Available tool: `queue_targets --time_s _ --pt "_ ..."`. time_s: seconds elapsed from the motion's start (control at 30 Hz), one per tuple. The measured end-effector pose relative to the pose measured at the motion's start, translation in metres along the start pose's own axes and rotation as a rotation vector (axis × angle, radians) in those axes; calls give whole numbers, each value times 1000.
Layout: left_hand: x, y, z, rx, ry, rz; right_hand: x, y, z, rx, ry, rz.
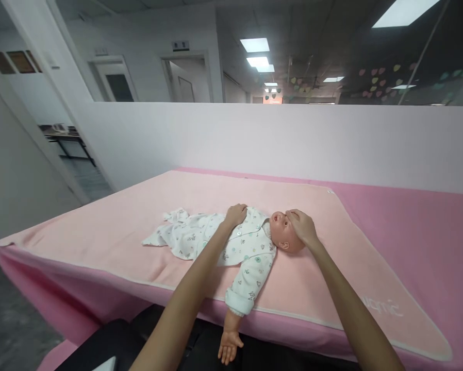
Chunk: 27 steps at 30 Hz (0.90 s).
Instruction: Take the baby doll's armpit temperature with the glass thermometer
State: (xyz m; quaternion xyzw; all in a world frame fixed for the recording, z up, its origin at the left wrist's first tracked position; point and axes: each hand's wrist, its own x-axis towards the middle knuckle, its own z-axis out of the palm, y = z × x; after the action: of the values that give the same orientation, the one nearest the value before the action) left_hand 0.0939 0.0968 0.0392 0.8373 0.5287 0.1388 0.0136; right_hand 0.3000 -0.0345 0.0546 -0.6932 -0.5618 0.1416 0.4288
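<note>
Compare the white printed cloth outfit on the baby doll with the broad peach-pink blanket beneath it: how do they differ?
The white printed cloth outfit carries small scattered motifs, while the broad peach-pink blanket is mostly plain, with pale lettering near one corner. The outfit is much smaller than the blanket. The outfit is visibly creased; the blanket spreads mostly flat. Both are fabric.

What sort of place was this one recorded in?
Indoors, perhaps an office or training room: ceiling light panels and a doorway show beyond, while a baby doll lies on a pink blanket.
</note>
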Motion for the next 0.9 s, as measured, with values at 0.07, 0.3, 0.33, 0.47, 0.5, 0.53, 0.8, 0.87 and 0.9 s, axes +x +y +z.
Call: queue_targets --time_s 0.07,0.3,0.33,0.47,0.5,0.53,0.8,0.87,0.9 --pt "1 -6 3 -9 -33 -16 4 10 2 191 28 58" --pt "8 -14 -1 -42 -162 -104 0 26 11 748 64 167" --pt "8 -15 -1 -41 -181 -110 -3 25 11 838 27 208" --pt "7 -17 1 -9 -236 -84 -12 25 8 1139 -229 423" --pt "5 -17 0 0 -250 -83 -12 27 7 1186 -292 463" --pt "3 -17 -2 7 -264 -95 -12 29 7 1211 -325 495" --pt "-13 -12 -22 -19 -293 -276 11 51 -1 983 252 355" --pt "-14 -13 -24 -36 -283 -290 11 49 -2 972 276 298" --pt "-14 -14 -24 -48 -282 -296 9 46 -1 971 262 285"
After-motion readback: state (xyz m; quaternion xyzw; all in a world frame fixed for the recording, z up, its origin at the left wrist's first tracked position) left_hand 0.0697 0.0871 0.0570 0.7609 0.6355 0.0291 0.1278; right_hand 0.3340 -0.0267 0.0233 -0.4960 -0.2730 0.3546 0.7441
